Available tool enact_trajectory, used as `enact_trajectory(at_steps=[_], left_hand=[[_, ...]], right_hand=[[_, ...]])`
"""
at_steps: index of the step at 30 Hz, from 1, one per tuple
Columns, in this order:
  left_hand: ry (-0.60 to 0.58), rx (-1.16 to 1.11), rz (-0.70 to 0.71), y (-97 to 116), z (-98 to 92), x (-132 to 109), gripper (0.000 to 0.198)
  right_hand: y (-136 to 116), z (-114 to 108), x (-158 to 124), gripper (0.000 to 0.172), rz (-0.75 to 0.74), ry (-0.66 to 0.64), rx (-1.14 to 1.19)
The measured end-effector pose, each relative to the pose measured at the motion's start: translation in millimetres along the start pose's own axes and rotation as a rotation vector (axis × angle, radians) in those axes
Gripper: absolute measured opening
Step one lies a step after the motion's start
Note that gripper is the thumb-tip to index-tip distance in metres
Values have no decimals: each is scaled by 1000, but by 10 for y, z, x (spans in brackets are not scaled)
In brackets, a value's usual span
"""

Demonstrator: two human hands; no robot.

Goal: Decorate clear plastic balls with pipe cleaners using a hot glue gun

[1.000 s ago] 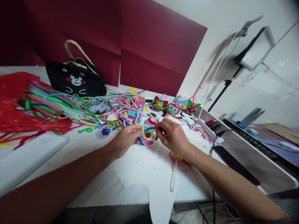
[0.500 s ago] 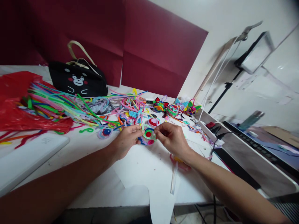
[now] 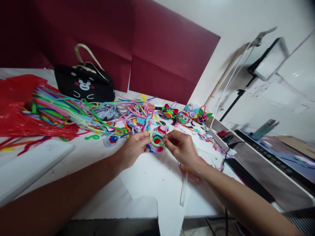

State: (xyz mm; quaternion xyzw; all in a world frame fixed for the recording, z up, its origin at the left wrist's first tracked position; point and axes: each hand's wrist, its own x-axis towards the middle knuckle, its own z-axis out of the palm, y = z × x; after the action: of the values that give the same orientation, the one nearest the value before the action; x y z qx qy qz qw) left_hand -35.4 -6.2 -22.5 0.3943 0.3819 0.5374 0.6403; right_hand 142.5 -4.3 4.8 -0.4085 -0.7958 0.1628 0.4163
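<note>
- Place: indoor craft workspace; home or workshop, cannot tell.
- Worktable (image 3: 110, 206), white.
- Pipe cleaners (image 3: 59, 106), many colours, spilling from red plastic bag (image 3: 12, 95).
- Decorated balls (image 3: 182, 117), some eared.
- Cut scraps (image 3: 209, 140), coloured, scattered.

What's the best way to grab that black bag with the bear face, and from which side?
Probably by the top of the cream handle, coming from above: it arches up above the black bag, leaving an open loop to hook, while pipe cleaners crowd the bag's lower front.
</note>
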Motion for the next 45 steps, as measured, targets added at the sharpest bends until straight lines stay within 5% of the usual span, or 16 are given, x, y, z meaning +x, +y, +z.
enact_trajectory(at_steps=[45], left_hand=[[-21,73,72,-18,-26,25,15]], right_hand=[[-25,83,106,13,-81,21,-144]])
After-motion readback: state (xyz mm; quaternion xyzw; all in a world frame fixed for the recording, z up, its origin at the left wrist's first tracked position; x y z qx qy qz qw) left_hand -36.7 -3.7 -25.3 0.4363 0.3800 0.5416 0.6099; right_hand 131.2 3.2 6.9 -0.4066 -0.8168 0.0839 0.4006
